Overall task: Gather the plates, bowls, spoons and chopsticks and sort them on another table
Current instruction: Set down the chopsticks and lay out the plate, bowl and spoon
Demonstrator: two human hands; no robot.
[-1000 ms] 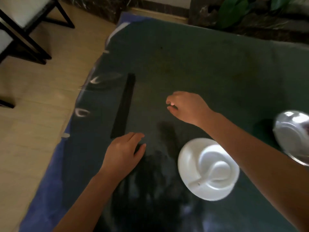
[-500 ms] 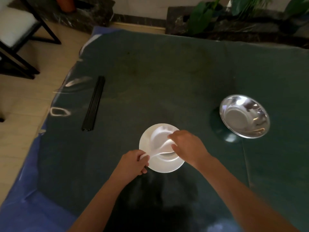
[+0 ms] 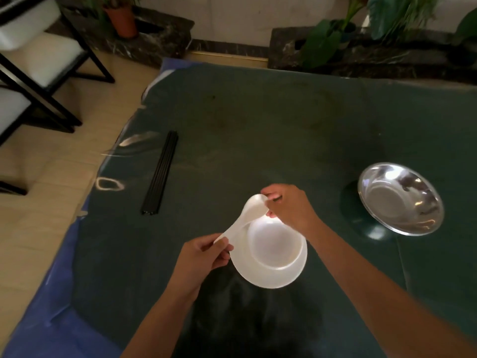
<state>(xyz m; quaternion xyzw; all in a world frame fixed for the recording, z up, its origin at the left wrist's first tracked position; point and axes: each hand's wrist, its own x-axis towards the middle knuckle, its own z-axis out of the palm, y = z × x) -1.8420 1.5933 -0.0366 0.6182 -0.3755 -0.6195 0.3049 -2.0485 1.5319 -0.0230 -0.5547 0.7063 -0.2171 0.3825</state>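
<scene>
The dark green tabletop (image 3: 258,120) fills the frame; a steel bowl (image 3: 400,198) sits at right, black chopsticks (image 3: 160,174) lie at left, and a white plate (image 3: 271,276) carrying a white bowl (image 3: 276,245) rests at lower centre. The left hand (image 3: 204,259) pinches the handle of a white spoon (image 3: 245,215); the right hand (image 3: 289,205) pinches its bowl end, so both grips are closed on it, held just above the bowl's rim. With two hands on smooth ware, a mistimed release could drop the spoon onto the bowl and chip either, I judge.

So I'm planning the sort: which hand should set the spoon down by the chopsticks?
Left hand, probably: it pinches the spoon's handle and is nearer the chopsticks.
</scene>
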